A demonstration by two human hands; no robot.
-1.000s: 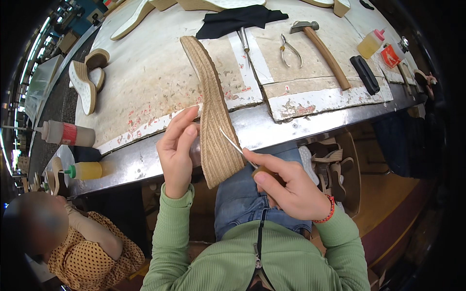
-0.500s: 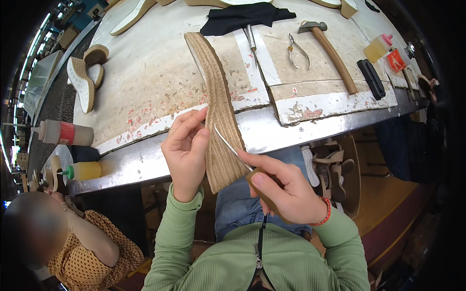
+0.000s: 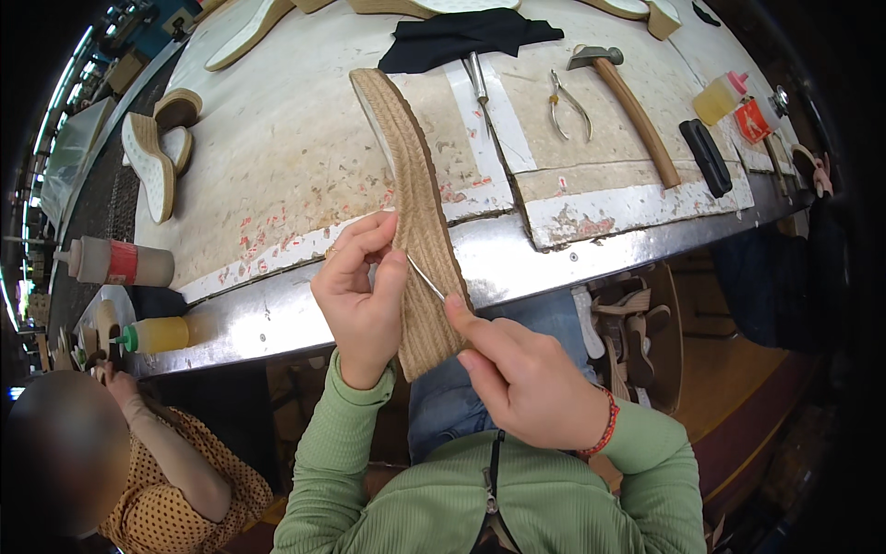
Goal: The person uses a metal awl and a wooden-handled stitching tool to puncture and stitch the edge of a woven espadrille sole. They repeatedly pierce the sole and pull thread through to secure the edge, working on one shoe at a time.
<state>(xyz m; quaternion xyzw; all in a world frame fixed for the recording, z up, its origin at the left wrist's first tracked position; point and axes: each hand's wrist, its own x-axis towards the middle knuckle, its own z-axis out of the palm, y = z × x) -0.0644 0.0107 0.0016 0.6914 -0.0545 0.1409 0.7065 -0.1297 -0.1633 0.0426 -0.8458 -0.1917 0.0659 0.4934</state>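
A wedge shoe sole wrapped in tan braided rope is tilted on end across the steel table edge, its narrow toe end pointing away from me. My left hand grips its left side, thumb and fingers pinched at the edge. In my right hand is an awl with a thin curved metal shaft; my fist hides its handle. My right index finger lies along the shaft. The awl's tip meets the braid close to my left thumb.
Beyond lie a black cloth, a metal-handled pointed tool, nippers, a hammer and a black case. Wedge soles and bottles stand left. A person sits lower left; a box of soles is below right.
My right hand has turned over the awl, so its wooden handle no longer shows. The awl's tip has shifted slightly down beside my left thumb. Both hands and the sole sit a little lower.
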